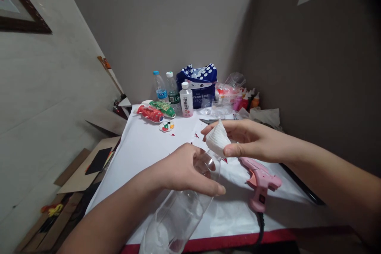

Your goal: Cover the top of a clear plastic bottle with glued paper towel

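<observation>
My left hand [190, 170] is wrapped round the upper end of a large clear plastic bottle [181, 218], which slants down towards the table's front edge. Just to the right and a little higher, my right hand [247, 139] pinches a folded white paper tissue [218, 139] between thumb and fingers. The tissue is close above the end of the bottle; whether they touch is unclear. Below my right hand a pink glue gun [261, 184] lies on the white table cover [133, 158], its black cord running to the front.
Bottles [186, 101], a blue bag [205, 83], clear cups [218, 109] and paint bottles [254, 101] stand at the back. Red [151, 114] and green [163, 108] fish-shaped items lie back left, near a small paint palette [167, 126]. Cardboard boxes [86, 166] are left of the table.
</observation>
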Action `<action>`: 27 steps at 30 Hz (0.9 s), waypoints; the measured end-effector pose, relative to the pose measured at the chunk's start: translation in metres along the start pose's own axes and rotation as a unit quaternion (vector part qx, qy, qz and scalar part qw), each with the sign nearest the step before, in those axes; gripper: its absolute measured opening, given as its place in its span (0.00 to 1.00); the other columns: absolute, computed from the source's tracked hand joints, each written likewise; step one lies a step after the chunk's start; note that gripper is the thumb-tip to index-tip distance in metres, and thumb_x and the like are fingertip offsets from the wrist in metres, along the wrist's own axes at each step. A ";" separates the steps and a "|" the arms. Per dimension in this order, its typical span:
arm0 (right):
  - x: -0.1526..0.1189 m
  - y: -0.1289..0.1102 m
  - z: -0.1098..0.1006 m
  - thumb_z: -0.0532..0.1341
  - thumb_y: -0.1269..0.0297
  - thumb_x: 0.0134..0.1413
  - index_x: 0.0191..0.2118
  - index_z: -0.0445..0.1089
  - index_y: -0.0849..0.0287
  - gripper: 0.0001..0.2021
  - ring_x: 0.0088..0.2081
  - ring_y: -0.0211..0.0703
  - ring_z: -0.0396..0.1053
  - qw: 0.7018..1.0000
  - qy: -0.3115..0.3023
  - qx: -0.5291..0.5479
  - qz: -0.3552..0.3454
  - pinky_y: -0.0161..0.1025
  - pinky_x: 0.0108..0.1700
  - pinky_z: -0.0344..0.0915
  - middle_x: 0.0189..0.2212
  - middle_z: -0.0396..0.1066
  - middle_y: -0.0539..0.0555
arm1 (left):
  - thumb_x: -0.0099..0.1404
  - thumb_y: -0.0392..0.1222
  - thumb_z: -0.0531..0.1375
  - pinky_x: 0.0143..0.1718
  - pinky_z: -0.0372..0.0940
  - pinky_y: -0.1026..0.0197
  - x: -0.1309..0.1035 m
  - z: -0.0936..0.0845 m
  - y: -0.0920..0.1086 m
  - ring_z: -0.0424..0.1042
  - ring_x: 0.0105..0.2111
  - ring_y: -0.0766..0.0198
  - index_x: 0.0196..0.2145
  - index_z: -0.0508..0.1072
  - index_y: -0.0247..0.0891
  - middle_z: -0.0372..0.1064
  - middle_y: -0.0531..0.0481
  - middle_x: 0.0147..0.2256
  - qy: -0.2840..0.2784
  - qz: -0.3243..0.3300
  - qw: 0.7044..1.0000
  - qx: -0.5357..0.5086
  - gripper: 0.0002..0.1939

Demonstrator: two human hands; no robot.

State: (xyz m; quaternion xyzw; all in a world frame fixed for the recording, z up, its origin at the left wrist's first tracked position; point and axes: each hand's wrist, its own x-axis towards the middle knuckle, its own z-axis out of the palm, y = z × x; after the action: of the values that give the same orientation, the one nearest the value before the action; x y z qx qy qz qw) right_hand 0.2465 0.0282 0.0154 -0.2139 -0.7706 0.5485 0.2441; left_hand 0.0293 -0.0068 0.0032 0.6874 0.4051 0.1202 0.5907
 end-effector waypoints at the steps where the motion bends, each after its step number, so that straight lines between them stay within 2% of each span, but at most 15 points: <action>1: 0.000 0.001 0.000 0.64 0.60 0.56 0.55 0.66 0.59 0.21 0.45 0.45 0.69 1.000 0.003 0.005 -0.001 0.40 0.46 0.65 0.44 0.71 0.55 | 0.49 0.46 0.69 0.26 0.57 0.63 0.000 0.000 0.000 0.62 0.25 0.68 0.26 0.68 0.35 0.63 0.55 0.24 -0.001 -0.001 1.000 0.006 0.16; 9: 0.000 0.002 0.003 0.64 0.61 0.56 0.43 0.71 0.60 0.11 0.44 0.42 0.69 1.000 0.007 0.024 -0.017 0.39 0.47 0.64 0.44 0.70 0.54 | 0.50 0.46 0.68 0.27 0.57 0.63 0.001 -0.001 0.001 0.63 0.26 0.67 0.26 0.69 0.35 0.65 0.54 0.25 0.003 0.002 1.000 0.021 0.14; 13: 0.001 0.001 0.004 0.64 0.62 0.56 0.46 0.70 0.60 0.13 0.46 0.43 0.69 1.000 0.009 0.019 -0.016 0.40 0.50 0.63 0.44 0.70 0.54 | 0.50 0.46 0.68 0.26 0.56 0.63 0.002 -0.002 0.000 0.63 0.25 0.67 0.26 0.69 0.35 0.65 0.55 0.24 0.001 0.007 1.000 0.028 0.15; 18: 0.003 0.007 0.002 0.64 0.59 0.56 0.53 0.69 0.59 0.20 0.49 0.47 0.69 1.000 0.001 0.013 -0.007 0.43 0.51 0.64 0.49 0.70 0.57 | 0.50 0.45 0.68 0.26 0.56 0.64 0.004 -0.003 -0.001 0.62 0.25 0.68 0.26 0.69 0.35 0.64 0.56 0.24 0.000 0.009 0.999 0.034 0.13; 21: 0.003 0.007 -0.004 0.63 0.55 0.55 0.52 0.70 0.56 0.20 0.50 0.50 0.69 0.998 0.012 -0.060 0.009 0.44 0.51 0.65 0.52 0.69 0.56 | 0.50 0.45 0.68 0.26 0.56 0.64 0.008 -0.005 -0.002 0.62 0.24 0.68 0.25 0.69 0.35 0.64 0.56 0.23 0.012 0.008 0.999 0.051 0.13; 23: 0.002 0.003 -0.007 0.63 0.53 0.55 0.52 0.70 0.54 0.20 0.51 0.52 0.68 0.989 0.041 -0.141 0.013 0.45 0.52 0.65 0.52 0.70 0.55 | 0.51 0.45 0.67 0.27 0.57 0.64 0.011 -0.007 -0.002 0.63 0.25 0.68 0.25 0.69 0.35 0.65 0.55 0.23 0.040 0.018 0.997 0.059 0.12; 27: 0.003 -0.005 -0.004 0.64 0.51 0.54 0.47 0.72 0.56 0.19 0.48 0.52 0.70 0.957 0.184 -0.223 -0.005 0.45 0.50 0.65 0.46 0.73 0.56 | 0.50 0.45 0.68 0.27 0.59 0.64 0.011 -0.008 -0.004 0.66 0.27 0.66 0.29 0.70 0.36 0.68 0.54 0.26 0.130 0.018 0.988 0.077 0.13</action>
State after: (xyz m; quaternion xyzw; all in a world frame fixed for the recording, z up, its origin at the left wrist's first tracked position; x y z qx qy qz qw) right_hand 0.2456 0.0313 0.0220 -0.3565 -0.8163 0.3122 0.3304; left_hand 0.0300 0.0069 -0.0014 0.7166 0.4744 0.1875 0.4756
